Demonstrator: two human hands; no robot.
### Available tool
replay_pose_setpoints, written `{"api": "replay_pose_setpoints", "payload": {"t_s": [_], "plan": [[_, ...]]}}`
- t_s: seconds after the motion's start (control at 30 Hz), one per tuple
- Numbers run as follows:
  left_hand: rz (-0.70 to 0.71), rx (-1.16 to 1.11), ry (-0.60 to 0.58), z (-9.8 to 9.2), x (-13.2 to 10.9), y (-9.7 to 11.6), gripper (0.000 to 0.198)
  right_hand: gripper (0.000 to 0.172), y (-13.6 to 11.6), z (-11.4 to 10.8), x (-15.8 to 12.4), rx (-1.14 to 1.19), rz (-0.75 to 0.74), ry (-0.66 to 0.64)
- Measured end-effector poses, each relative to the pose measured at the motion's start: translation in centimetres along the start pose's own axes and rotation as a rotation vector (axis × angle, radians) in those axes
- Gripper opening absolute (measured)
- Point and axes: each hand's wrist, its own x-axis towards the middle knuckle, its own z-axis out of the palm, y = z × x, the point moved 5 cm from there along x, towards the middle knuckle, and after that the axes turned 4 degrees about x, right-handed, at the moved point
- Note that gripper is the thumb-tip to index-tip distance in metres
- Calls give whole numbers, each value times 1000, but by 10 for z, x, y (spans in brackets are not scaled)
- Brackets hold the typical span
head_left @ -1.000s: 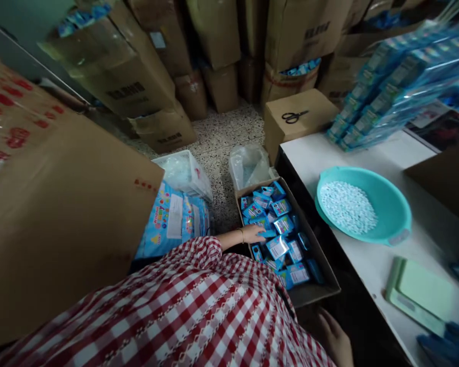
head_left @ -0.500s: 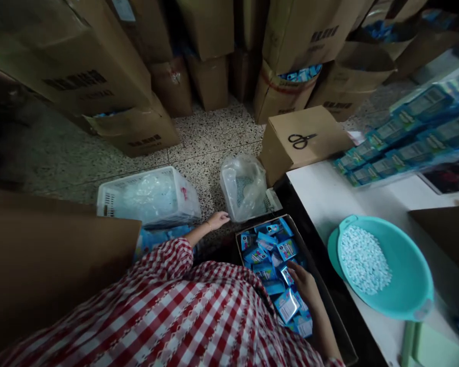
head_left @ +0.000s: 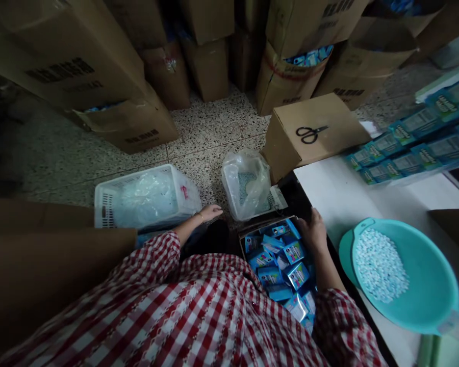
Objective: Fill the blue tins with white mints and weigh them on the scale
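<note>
My left hand hovers in front of my body, left of the cardboard box; its fingers are loosely stretched and nothing shows in them. Beside the white table's edge, my right hand is at the far right rim of the open cardboard box, thumb towards the inside and fingers over the rim, seemingly gripping it. Jumbled inside the box are several small blue printed packets. Just beyond stands a basket lined with clear plastic, holding small pale blue pieces.
On the white table rest a turquoise bowl of pale pellets and wrapped blue packs. Scissors lie on a closed carton. A white crate stands left; stacked cartons line the back.
My right hand has moved from above the packets up to the box's far right rim. My left hand has shifted slightly left, and the view has turned a little.
</note>
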Motion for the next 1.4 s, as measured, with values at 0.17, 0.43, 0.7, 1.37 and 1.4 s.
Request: {"api": "replay_pose_setpoints", "payload": {"t_s": [0.17, 0.43, 0.7, 1.37, 1.4], "plan": [[17, 117, -13, -69, 86, 14, 41, 76, 10, 11, 50, -66, 284, 61], [-6, 309, -33, -184, 185, 28, 36, 82, 39, 40, 69, -91, 709, -47], [170, 416, -199, -140, 217, 88, 42, 74, 37, 59, 71, -314, 669, -66], [393, 1170, -948, -40, 415, 97, 57, 41, -202, 404, 112, 757, 1064, -69], [391, 1195, -956, -33, 424, 89, 58, 42, -194, 413, 118, 780, 1064, -65]]}}
